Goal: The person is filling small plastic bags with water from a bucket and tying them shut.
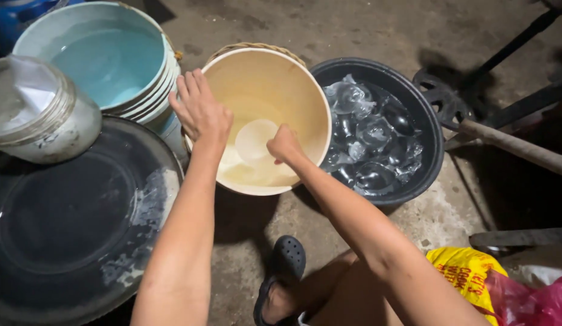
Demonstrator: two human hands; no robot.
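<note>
Cream plastic bucket (266,90) sits centre frame on the concrete floor (353,30), tipped toward the camera, a little water and a pale round disc (255,140) at its bottom. Left hand (199,111) lies flat on the bucket rim at 9 o'clock, fingers (187,87) stretched out and together, not curled round the rim. Right hand (285,145) is inside the bucket near 5 o'clock, fingers clenched into a fist; cannot tell if it grips anything. Black tub (426,121) touches the bucket at 3 o'clock, full of water and clear plastic bags (371,136). Stack of pale blue buckets (112,60) at 10 o'clock, just beside the left hand. Clear jar (42,111) at 9 o'clock rests on a big dark round lid (70,223). Dark sandal (284,271) on a foot at 6 o'clock. Yellow bag (465,271) and pink bag (534,302) at 4 o'clock
</note>
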